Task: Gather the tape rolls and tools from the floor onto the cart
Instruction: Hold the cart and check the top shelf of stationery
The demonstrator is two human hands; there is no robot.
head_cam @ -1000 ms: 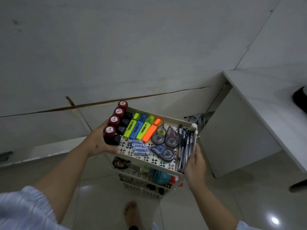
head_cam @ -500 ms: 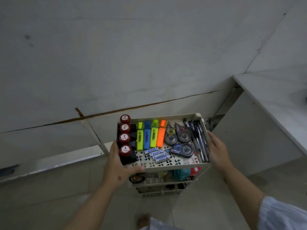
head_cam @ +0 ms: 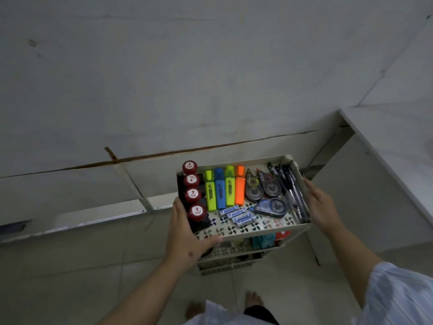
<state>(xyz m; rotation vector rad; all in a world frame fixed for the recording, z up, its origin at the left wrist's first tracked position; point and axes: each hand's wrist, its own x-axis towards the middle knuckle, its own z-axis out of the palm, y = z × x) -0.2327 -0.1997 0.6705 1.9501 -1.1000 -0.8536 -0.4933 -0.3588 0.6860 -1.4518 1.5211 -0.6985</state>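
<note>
Cart (head_cam: 243,232), a cream tiered rack standing on the tiled floor (head_cam: 82,277) against the wall beside the white desk (head_cam: 398,146), has swung since a second ago so its top tray now lies squarer to the view. Left hand (head_cam: 187,235) grips the tray's near-left corner with thumb over the rim, and right hand (head_cam: 322,207) rests straight-fingered against its right wall. Inside lie four red stampers (head_cam: 193,193) marked "TOP", four highlighters (head_cam: 225,191), three correction tape dispensers (head_cam: 264,195), black pens (head_cam: 290,191), and batteries (head_cam: 239,215) reading "TEKNOX".

The cart (head_cam: 255,233) stands on the tiled floor (head_cam: 70,277).
</note>
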